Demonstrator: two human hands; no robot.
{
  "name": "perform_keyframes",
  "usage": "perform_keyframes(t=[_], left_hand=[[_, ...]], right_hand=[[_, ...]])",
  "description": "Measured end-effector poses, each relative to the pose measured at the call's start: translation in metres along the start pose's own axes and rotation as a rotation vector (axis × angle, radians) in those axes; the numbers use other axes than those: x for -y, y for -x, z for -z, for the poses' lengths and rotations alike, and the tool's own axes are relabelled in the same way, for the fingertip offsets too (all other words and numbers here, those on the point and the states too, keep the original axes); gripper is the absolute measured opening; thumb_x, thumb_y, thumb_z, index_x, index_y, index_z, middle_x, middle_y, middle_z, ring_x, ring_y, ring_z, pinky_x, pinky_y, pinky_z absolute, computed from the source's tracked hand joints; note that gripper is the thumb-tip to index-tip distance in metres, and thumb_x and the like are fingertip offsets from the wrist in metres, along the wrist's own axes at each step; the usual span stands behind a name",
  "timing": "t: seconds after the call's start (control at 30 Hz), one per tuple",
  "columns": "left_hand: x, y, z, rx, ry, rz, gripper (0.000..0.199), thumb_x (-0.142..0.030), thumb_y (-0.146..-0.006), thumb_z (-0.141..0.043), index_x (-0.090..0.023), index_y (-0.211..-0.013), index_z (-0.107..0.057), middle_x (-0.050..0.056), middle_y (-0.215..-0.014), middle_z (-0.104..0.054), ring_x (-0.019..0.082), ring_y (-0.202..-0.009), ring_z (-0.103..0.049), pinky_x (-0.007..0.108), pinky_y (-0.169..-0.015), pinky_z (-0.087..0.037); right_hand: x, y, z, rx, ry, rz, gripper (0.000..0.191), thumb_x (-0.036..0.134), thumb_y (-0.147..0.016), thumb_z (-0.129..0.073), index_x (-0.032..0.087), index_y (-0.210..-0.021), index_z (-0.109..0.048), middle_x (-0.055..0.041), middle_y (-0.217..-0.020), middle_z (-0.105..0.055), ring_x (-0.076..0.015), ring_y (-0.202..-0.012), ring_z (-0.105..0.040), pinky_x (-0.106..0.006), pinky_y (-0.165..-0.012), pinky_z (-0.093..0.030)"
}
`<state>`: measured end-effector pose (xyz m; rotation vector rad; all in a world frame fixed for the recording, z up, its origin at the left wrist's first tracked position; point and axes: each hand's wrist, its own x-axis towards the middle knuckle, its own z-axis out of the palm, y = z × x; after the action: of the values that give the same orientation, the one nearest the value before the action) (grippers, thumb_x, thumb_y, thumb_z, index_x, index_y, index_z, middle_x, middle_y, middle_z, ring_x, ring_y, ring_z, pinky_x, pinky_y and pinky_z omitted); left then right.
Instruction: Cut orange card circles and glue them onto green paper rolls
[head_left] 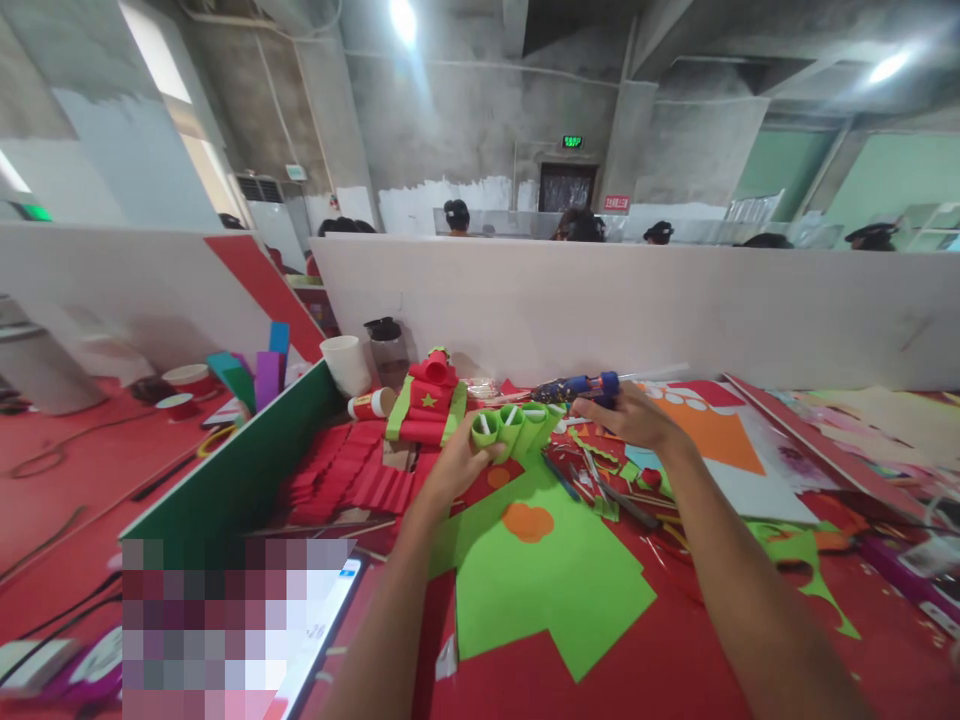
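My left hand (452, 468) is closed on a row of rolled green tubes (511, 432), joined side by side, with whitish bits showing inside their open ends. In my right hand (636, 418) is a blue hot glue gun (576, 387), its nozzle pointing left just behind the tubes. Whether the nozzle touches them I cannot tell. Beneath both hands lie flat green sheets (547, 590) with an orange cut-out shape (528, 522) on top. Left of the tubes stands a red and green rolled piece (427, 402) with a yellow star.
Red folded strips (352, 470) are stacked at left, beside a green divider (225, 460). Scissors (626, 502) and scraps lie right of centre. A white cup (346, 364) and dark-lidded bottle (387, 352) stand against the white partition (600, 310). A phone (319, 630) lies front left.
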<state>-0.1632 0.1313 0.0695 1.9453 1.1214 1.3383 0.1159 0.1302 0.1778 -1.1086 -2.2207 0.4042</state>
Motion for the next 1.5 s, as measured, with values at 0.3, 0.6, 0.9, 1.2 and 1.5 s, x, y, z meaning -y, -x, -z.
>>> perform_keyframes(t=[0.3,0.6,0.9,1.2,1.5], left_hand=[[0.001,0.002,-0.003,0.078,0.029,-0.049,0.051,-0.029,-0.082,-0.069,-0.021,-0.130,-0.052,0.007,-0.116,-0.065,0.023,-0.107,-0.061,0.035,-0.096,-0.047],[0.013,0.003,-0.005,0.074,-0.004,-0.085,0.058,-0.028,-0.082,-0.071,-0.025,-0.136,-0.049,0.009,-0.126,-0.062,0.025,-0.116,-0.058,0.041,-0.103,-0.044],[0.003,0.001,-0.004,0.039,-0.011,-0.062,0.055,-0.027,-0.075,-0.076,-0.021,-0.125,-0.054,0.009,-0.120,-0.063,0.025,-0.112,-0.060,0.040,-0.099,-0.046],[0.006,0.001,-0.004,0.053,-0.001,-0.057,0.049,-0.031,-0.076,-0.077,-0.020,-0.119,-0.055,0.008,-0.115,-0.064,0.024,-0.108,-0.060,0.038,-0.094,-0.047],[0.004,0.001,-0.004,0.048,0.008,-0.040,0.044,-0.030,-0.076,-0.075,-0.020,-0.115,-0.056,0.005,-0.106,-0.065,0.021,-0.098,-0.061,0.035,-0.089,-0.048]], right_hand=[[0.006,-0.005,-0.022,0.024,-0.014,0.045,0.034,0.050,-0.091,-0.053,0.019,-0.082,-0.063,0.0013,-0.066,-0.057,-0.0155,-0.063,-0.051,-0.026,-0.058,-0.039],[0.005,-0.005,-0.033,0.070,-0.067,0.017,0.033,0.054,-0.092,-0.052,0.026,-0.101,-0.067,-0.0012,-0.092,-0.070,-0.0220,-0.084,-0.064,-0.032,-0.074,-0.051],[0.008,-0.008,-0.039,0.018,-0.003,0.046,0.031,0.052,-0.090,-0.055,0.025,-0.101,-0.067,-0.0035,-0.094,-0.071,-0.0243,-0.089,-0.064,-0.034,-0.077,-0.051],[0.017,-0.008,-0.035,0.011,0.091,0.057,0.031,0.051,-0.091,-0.054,0.023,-0.087,-0.065,-0.0025,-0.082,-0.068,-0.0211,-0.076,-0.061,-0.031,-0.069,-0.046],[0.001,-0.008,-0.037,0.022,0.044,0.036,0.032,0.052,-0.090,-0.054,0.024,-0.093,-0.068,-0.0016,-0.082,-0.070,-0.0222,-0.078,-0.062,-0.032,-0.068,-0.049]])
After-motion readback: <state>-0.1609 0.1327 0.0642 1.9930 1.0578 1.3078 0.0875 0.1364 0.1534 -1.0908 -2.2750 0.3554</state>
